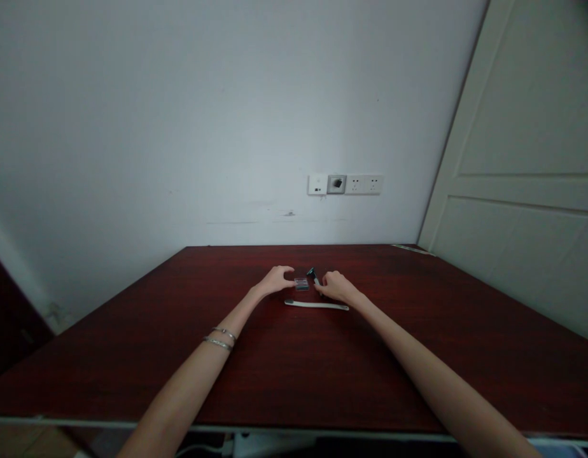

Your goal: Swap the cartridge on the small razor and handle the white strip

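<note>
Held both bare forearms outstretched over the dark red surface (294, 394), two bracelets (220, 338) on the left wrist. Had the left hand (276, 278) curled at a small clear box (301, 284), fingers at its left edge, probably steadying it; could not tell whether gripped. Held a razor (314, 275) by its handle in the closed right hand (336, 286), dark head tilted up just beyond the box. Had a white stick (316, 305) lying just nearer. Faced a white wall with sockets (345, 184), a pale door (527, 191) at right.

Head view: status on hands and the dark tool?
Left hand at small clear box, grip unclear. Right hand pinching dark tool. White stick lies flat on table, just nearer the camera than both hands.
</note>
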`<state>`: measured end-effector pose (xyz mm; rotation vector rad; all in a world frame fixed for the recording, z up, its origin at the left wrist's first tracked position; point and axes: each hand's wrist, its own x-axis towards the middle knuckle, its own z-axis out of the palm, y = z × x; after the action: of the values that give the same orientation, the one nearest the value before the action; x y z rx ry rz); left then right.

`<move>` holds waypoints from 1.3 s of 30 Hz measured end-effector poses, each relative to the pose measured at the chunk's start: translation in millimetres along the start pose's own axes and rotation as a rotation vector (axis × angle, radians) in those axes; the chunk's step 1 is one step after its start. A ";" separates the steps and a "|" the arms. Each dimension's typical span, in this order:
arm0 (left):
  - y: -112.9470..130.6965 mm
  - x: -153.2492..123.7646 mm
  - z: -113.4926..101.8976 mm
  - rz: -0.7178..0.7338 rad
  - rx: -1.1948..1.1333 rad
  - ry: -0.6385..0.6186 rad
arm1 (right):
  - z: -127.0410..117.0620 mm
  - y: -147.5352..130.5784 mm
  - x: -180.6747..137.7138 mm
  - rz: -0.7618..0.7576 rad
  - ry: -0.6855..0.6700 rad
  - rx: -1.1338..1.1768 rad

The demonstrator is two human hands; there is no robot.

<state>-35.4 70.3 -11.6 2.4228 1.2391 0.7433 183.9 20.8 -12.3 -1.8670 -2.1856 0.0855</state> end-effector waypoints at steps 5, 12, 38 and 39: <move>-10.6 -5.5 -37.9 -0.064 -0.004 0.019 | -9.7 1.5 0.4 -0.001 0.080 0.026; -30.8 -10.7 -33.4 -0.035 0.247 -0.025 | -19.0 -9.5 -7.9 -0.044 0.100 0.065; -34.6 -12.2 -8.6 0.083 0.367 -0.037 | -15.5 -12.0 -13.9 -0.052 0.069 -0.011; -34.5 -12.1 -8.5 0.086 0.376 -0.037 | -15.6 -12.0 -13.9 -0.054 0.069 -0.012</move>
<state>-68.7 80.5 -25.5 2.7886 1.3711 0.5223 177.9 3.3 3.1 -1.7884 -2.1930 -0.0022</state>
